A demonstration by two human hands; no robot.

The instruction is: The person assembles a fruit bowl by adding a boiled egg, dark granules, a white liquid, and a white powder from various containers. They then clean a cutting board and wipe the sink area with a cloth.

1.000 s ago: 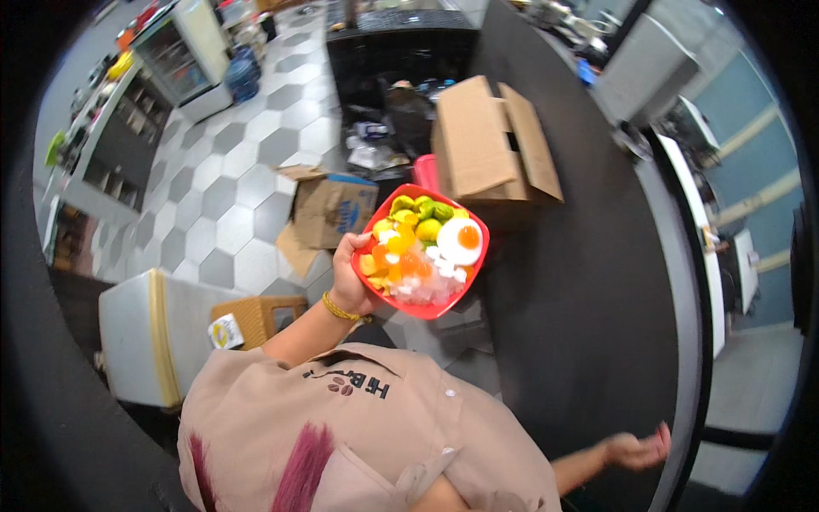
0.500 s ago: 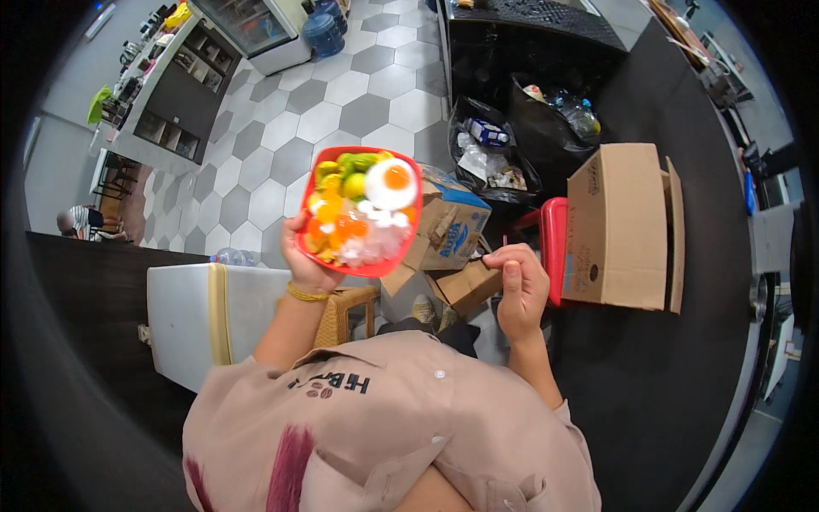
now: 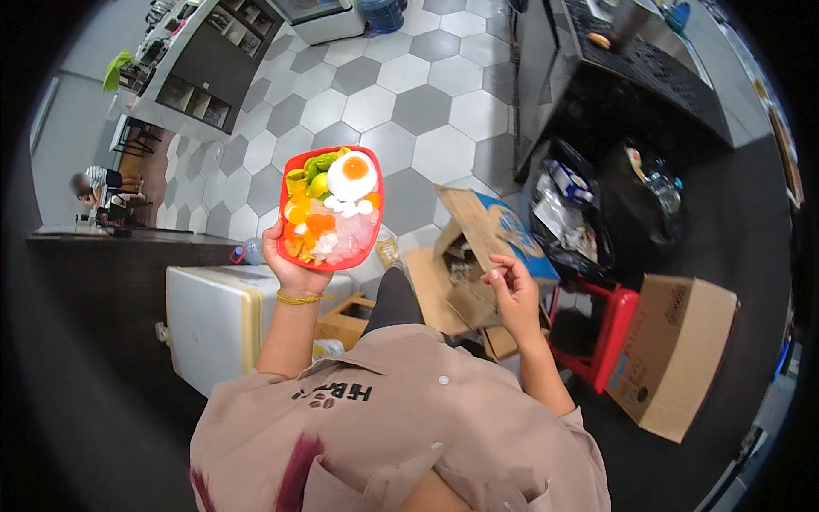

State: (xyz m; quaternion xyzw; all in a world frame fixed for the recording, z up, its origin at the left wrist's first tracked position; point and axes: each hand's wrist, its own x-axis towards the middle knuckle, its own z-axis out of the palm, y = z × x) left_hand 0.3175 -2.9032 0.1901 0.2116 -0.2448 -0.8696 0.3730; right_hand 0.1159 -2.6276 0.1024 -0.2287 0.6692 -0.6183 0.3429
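Observation:
My left hand (image 3: 290, 266) grips a red, rounded-square bowl (image 3: 284, 205) from its lower left side, holding it up over the floor. In the bowl are green pieces, orange pieces, small white lumps, pale ice-like bits and a white round with an orange centre, like a halved egg (image 3: 351, 176). My right hand (image 3: 516, 294) is closed, thumb and fingertips together, right by the flap of an open cardboard box (image 3: 478, 224). Whether the fingers pinch the flap or a small thing in front of it, I cannot make out.
Two black bin bags with rubbish (image 3: 572, 209) stand at the right. Nearer are a red plastic stool (image 3: 616, 328) and another cardboard box (image 3: 674, 350). A white chest (image 3: 213, 311) is at the left, beside a woven stool (image 3: 345, 320). Another person (image 3: 102, 177) sits far left.
My view has shifted right and one foot has come forward. The bowl has moved slightly left. The open cardboard box now appears larger and tilted, next to my right hand.

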